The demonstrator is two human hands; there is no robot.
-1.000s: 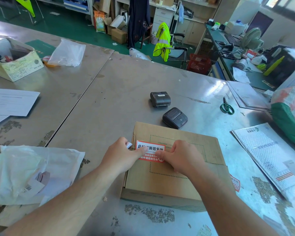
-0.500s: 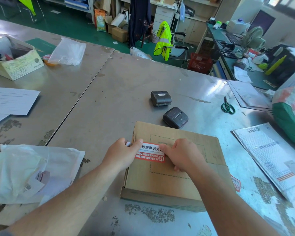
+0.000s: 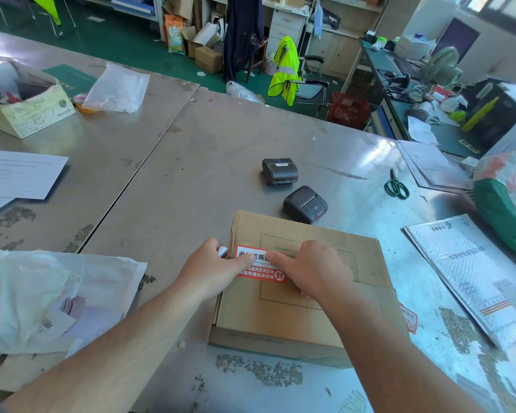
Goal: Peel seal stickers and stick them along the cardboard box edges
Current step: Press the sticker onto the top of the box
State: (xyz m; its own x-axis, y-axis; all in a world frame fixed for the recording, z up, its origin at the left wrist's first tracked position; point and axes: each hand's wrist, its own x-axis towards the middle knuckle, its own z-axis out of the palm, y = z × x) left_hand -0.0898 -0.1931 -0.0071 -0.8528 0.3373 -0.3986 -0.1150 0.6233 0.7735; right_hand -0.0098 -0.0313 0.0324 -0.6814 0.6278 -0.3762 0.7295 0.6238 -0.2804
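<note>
cardboard box (image 3: 280, 317) flat on steel table (image 3: 206, 174), lower centre of frame. red-white seal sticker (image 3: 262, 275) on box top, close to its left edge. left hand (image 3: 212, 266): thumb pressing sticker, fingers curled round white paper scrap (image 3: 222, 251). right hand (image 3: 307, 269): fingers curled, thumb tip on sticker. thumbs almost meeting. black printer (image 3: 305, 204) just above box. green scissors (image 3: 396, 186) at right.

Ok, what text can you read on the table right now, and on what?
Seal sticker, top row, partly covered: "此" … "撕".
Its red band: "损坏请拒绝签收", then "封" circled.
Side sticker, envelope, carton, printer: too blurred to read.
</note>
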